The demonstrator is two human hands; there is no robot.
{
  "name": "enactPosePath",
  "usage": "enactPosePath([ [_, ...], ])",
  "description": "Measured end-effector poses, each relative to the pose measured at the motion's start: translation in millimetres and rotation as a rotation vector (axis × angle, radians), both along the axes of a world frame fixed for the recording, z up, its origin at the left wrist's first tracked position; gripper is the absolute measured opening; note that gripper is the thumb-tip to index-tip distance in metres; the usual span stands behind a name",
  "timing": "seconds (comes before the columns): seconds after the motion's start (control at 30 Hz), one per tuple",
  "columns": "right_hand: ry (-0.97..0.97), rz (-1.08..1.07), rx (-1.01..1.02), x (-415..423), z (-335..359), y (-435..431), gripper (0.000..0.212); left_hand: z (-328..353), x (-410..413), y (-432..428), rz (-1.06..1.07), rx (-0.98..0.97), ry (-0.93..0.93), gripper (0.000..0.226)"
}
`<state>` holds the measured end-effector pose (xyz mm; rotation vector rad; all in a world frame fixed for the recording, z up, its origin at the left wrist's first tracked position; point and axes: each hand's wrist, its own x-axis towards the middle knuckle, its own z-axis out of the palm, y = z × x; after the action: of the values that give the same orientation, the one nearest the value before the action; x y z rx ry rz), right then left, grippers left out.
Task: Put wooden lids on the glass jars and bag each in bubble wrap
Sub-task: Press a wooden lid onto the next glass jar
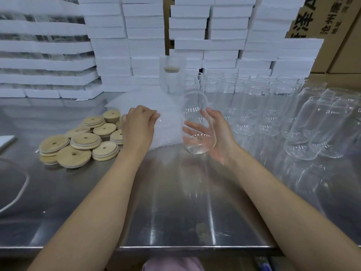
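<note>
The job looks to be barely begun. Only one finished piece shows: a bagged jar, lidded and sleeved in bubble wrap, standing upright near the far edge of the tabletop, just in front of the stacked white foam boxes. Along the right side and far-right corner stands a crowd of unlidded jars, close together, none capped or wrapped, so most of the work appears to remain. The wooden lids, each with a small hole, lie in loose overlapping stacks toward the left side, untouched at this moment. In the middle, the right hand has the current glass jar, its grip curved loosely round the far side of the glass with the fingers showing through it. The jar is roughly upright with no lid, and whether its base rests on the steel cannot be told. The left hand rests on the pile of bubble-wrap bags just left of that jar, its grip curled together and pinching the top layer at the fingertips. This jar seems to need its lid before bagging, though a bag is being taken up first. Cardboard cartons stand beyond the far-right corner.
</note>
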<state>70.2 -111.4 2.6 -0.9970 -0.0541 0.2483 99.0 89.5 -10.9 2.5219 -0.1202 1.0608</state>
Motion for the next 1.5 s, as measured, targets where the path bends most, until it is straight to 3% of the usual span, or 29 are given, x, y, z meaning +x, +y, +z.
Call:
enactPosePath([
  [0.1, -0.014, -0.051, -0.05, 2, 3, -4, 0.044, 5, -6, -3, -0.011, 0.001, -0.085, 0.028],
  [0.27, -0.018, -0.066, -0.075, 4, 2, -9, 0.043, 5, -8, -11, -0.179, 0.011, 0.056, 0.027],
  [0.4, -0.025, -0.054, -0.09, 3, 1, -7, 0.038, 15, -7, 24, 0.214, -0.269, -0.089, 0.028],
  [0.47, -0.028, -0.051, -0.085, 3, 0, -7, 0.035, 12, -6, 50, 0.412, -0.226, 0.138, 0.041],
  [0.57, -0.034, -0.042, -0.088, 3, -1, -5, 0.034, 3, -6, 60, 0.449, -0.051, 0.562, 0.039],
  [0.7, -0.032, -0.03, -0.097, 3, -1, -4, 0.029, -2, -3, 53, 0.341, 0.03, 0.684, 0.035],
  [0.8, -0.036, -0.035, -0.104, 4, -1, -5, 0.029, -6, 1, 54, 0.307, 0.09, 0.744, 0.044],
  [0.97, -0.044, -0.041, -0.11, 6, -4, -5, 0.024, -5, 1, 53, 0.235, -0.11, 0.539, 0.042],
  [1.03, -0.048, -0.042, -0.126, 7, -4, -4, 0.025, 0, -6, 47, 0.256, -0.174, 0.357, 0.041],
  [1.1, -0.088, -0.074, -0.172, 7, -4, -1, 0.042, 7, -11, 45, 0.305, -0.233, 0.103, 0.042],
  [1.2, -0.414, -0.335, -0.419, 2, -7, 1, 0.067, 19, -16, 40, 0.157, -0.347, -0.189, 0.056],
  [1.3, -0.779, -0.489, -0.72, -5, -13, 1, 0.079, 28, -20, 21, -0.138, -0.401, -0.291, 0.062],
  [1.4, -0.879, -0.459, -0.807, -6, -13, 1, 0.083, 31, -27, -4, -0.308, -0.418, -0.316, 0.058],
  [1.5, -0.975, -0.42, -0.924, -9, -15, 3, 0.085, 28, -32, -14, -0.393, -0.304, -0.359, 0.053],
])
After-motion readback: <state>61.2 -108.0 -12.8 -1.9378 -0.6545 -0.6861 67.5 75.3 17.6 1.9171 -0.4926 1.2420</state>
